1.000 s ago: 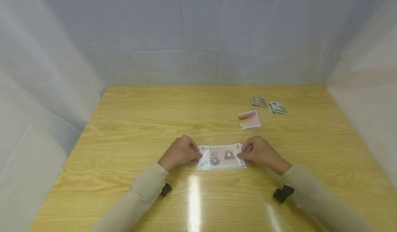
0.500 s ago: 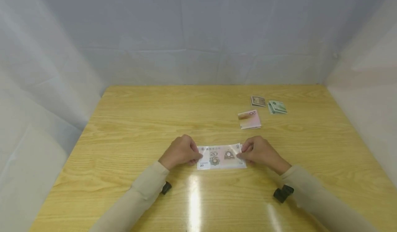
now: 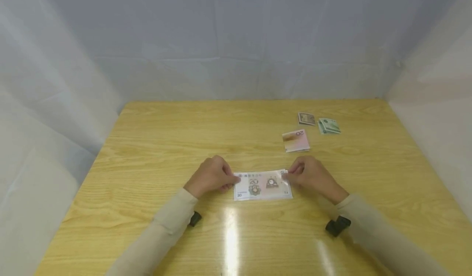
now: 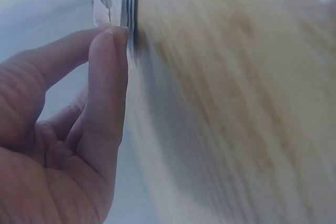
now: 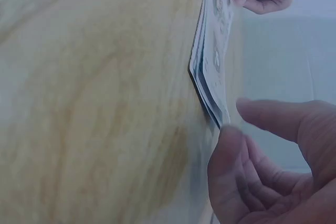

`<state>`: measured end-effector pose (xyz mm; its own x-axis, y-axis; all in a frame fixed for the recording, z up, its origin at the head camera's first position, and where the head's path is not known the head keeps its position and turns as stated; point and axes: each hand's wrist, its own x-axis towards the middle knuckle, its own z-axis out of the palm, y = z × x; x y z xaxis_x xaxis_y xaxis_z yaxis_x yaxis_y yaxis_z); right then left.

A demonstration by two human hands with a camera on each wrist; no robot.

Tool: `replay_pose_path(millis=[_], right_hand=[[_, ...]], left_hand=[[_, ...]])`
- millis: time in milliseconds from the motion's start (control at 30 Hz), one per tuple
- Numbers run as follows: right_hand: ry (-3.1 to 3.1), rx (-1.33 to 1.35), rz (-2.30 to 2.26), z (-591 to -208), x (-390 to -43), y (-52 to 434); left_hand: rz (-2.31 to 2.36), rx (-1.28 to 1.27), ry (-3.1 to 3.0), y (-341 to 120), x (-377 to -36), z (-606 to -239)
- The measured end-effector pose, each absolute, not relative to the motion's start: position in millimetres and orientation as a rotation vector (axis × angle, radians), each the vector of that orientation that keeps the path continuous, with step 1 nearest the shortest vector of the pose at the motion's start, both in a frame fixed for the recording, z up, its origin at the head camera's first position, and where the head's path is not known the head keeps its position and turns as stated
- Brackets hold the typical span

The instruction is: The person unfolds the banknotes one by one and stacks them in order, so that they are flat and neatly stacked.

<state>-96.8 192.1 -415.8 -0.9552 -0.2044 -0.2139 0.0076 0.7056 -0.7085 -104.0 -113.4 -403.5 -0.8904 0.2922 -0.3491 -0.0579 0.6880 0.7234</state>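
Between the hands, a banknote stack (image 3: 262, 185) lay flat, long axis left–right; left hand (image 3: 211, 176) pinched its left end, right hand (image 3: 309, 176) its right end.

Three folded banknotes (image 3: 296, 140) lie on the table (image 3: 155, 144).

Glossy varnished wood table (image 3: 155, 153), printed paper banknotes (image 3: 262, 185), matt cloth sleeves (image 3: 173, 214)

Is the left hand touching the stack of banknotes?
Touching. The left wrist view shows the left hand's fingertips on the edge of the banknotes.
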Motion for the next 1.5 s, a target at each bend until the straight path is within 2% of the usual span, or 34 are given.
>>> replay_pose_path(millis=[133,333,667,1100,1300,1500], right_hand=[[2.745,-0.266,-1.130,-411.0,-102.1,194.8],[2.817,-0.227,-1.108,-405.2,-110.3,194.4],[2.986,-0.272,-0.973,-408.0,-122.9,193.3],[2.971,-0.313,-0.884,-419.4,-138.6,190.5],[3.007,-0.446,-0.851,-424.4,-145.5,186.3],[2.953,-0.444,-0.850,-426.4,-150.6,180.4]], left_hand=[[1.069,0.169,2.493,-116.6,-108.3,-400.0],[0.979,0.207,2.624,-118.4,-111.7,-393.6],[0.946,0.287,2.726,-116.5,-117.3,-390.2],[0.877,0.511,2.712,-111.6,-131.6,-389.9],[0.846,0.549,2.701,-106.5,-138.6,-393.0],[0.869,0.559,2.691,-100.6,-145.9,-396.3]])
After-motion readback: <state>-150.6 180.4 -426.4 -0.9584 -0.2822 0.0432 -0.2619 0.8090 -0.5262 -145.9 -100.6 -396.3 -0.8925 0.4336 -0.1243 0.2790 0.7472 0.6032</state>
